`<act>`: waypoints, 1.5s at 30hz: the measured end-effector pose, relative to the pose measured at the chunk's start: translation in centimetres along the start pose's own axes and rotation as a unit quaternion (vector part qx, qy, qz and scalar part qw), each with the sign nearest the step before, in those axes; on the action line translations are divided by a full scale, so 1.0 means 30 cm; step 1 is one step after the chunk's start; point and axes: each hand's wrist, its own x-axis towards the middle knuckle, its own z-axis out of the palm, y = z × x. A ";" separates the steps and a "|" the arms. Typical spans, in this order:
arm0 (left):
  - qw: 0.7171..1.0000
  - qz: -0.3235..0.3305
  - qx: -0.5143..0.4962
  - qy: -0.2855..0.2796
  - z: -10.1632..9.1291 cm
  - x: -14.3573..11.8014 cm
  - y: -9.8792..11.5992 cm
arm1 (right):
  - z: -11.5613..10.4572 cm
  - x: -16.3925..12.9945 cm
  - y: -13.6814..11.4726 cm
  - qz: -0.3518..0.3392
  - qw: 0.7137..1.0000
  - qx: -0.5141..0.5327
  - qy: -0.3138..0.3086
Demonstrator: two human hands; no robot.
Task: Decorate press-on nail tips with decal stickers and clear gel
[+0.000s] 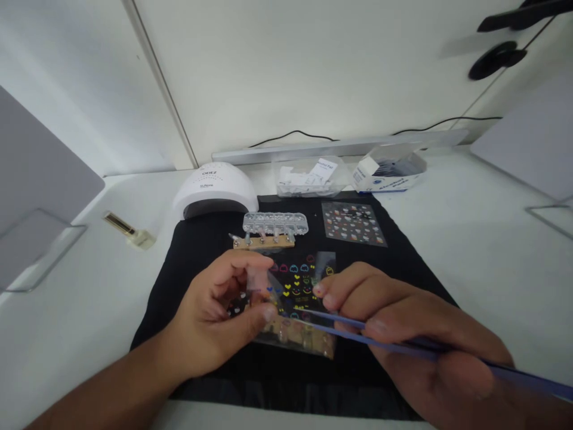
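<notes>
The left hand (219, 313) pinches a sticker sheet (293, 288) at its left side above a black cloth (190, 263); the right hand (412, 319) grips blue tweezers (376, 342), tips at the sheet's near half.

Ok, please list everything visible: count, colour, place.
table: 1, white, below
cloth: 1, black, on table
lamp: 1, white, back left
bottle: 1, pale, far left
tub: 1, clear, back middle
carton: 1, white, back right
divided case: 1, clear, on cloth
strips with nail tips: 2 seen, tan, centre
held sheet: 1, clear, bright stickers, centre
lying sheet: 1, clear, cloth's right
tweezers: 1, blue, centre right
cable: count unclear, black, back
handle, knob: 1 each, black, top right
panels: 2, grey, side edges
rail: 1, grey, back
left hand: 1, bare, on held sheet
right hand: 1, bare, on tweezers
</notes>
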 end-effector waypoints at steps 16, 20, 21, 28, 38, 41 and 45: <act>0.998 0.037 0.027 0.036 0.015 0.006 0.010 | 0.000 -0.014 0.007 0.014 1.000 0.010 -0.005; 0.994 0.074 0.075 0.007 0.022 0.008 0.018 | 0.014 -0.024 0.003 0.031 0.999 -0.001 0.031; 0.993 0.082 0.086 -0.001 0.024 0.008 0.021 | 0.019 -0.026 0.001 0.033 0.999 -0.009 0.040; 0.987 0.095 0.131 -0.001 0.048 -0.006 0.044 | 0.040 -0.030 -0.007 0.033 0.995 -0.006 0.092; 0.982 0.066 0.178 0.001 0.045 -0.018 0.060 | -0.022 -0.029 -0.024 0.043 0.998 -0.047 -0.028; 0.980 0.064 0.189 -0.003 0.042 -0.023 0.056 | -0.040 -0.031 -0.029 0.057 0.995 -0.058 -0.059; 0.977 0.049 0.205 0.009 0.038 -0.025 0.049 | -0.048 -0.050 -0.028 0.056 0.993 -0.084 -0.057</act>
